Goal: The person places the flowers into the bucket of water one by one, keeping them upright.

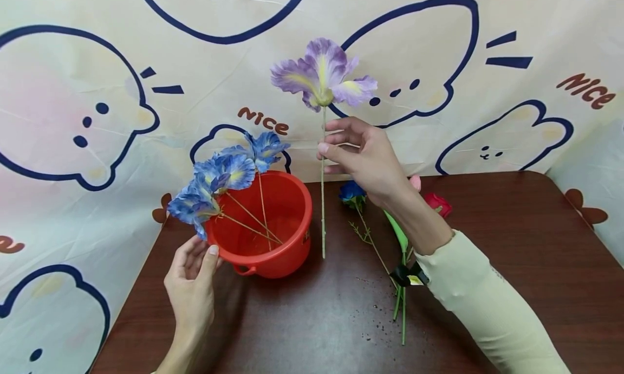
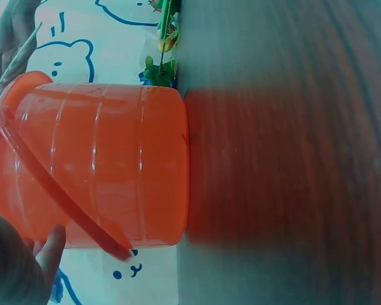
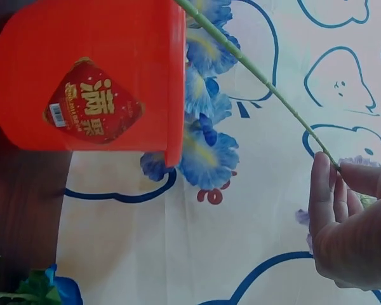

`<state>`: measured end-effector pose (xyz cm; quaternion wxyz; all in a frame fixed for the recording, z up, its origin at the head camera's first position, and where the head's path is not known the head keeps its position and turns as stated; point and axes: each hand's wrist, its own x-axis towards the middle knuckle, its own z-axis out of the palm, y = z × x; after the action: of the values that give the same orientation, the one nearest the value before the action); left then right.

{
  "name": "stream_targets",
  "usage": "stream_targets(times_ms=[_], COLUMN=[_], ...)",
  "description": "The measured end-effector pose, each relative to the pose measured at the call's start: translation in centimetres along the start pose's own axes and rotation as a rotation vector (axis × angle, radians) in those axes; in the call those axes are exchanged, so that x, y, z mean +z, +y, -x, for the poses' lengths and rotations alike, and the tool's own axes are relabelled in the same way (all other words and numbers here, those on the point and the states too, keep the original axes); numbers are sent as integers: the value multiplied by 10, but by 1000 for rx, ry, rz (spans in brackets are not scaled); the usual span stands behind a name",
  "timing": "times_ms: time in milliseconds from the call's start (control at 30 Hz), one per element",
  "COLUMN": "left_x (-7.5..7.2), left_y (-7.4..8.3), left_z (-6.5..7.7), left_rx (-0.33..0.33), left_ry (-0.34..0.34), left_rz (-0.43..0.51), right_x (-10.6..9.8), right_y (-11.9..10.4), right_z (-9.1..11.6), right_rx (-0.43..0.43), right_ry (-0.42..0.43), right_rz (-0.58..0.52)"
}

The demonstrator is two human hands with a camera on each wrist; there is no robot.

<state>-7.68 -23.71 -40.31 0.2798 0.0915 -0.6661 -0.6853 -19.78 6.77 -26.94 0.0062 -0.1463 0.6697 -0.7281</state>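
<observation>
The right hand (image 1: 363,157) pinches the purple fabric iris's thin stem (image 1: 323,211) upright just right of the red plastic bucket (image 1: 273,255), which the left hand (image 1: 192,279) seemingly steadies with relaxed fingers.

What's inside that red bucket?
The red bucket holds blue flowers; their thin stems slant down inside while the blooms hang over its rim. The near wall hides the bottom.

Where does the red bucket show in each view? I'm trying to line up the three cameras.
Head: red bucket left of centre on the brown table, the left hand at its rim.
Left wrist: it fills the left half, lying sideways in the picture.
Right wrist: top left, label facing the camera.
Shared landmark: the cartoon backdrop behind the bucket appears in all three.
</observation>
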Motion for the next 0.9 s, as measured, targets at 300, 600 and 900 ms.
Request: stream_targets(times_ms=[300, 600, 900], left_x=[-1, 0, 0], left_y=[0, 0, 0], left_z=[0, 0, -1], left_rx=[-11, -15, -17], left_ry=[4, 4, -4], left_rz=[-23, -28, -32], right_x=[16, 25, 38], right_y=[0, -1, -3], right_z=[-8, -17, -27], right_rx=[-49, -45, -58], right_ry=[7, 42, 36], right_rz=[-49, -53, -56])
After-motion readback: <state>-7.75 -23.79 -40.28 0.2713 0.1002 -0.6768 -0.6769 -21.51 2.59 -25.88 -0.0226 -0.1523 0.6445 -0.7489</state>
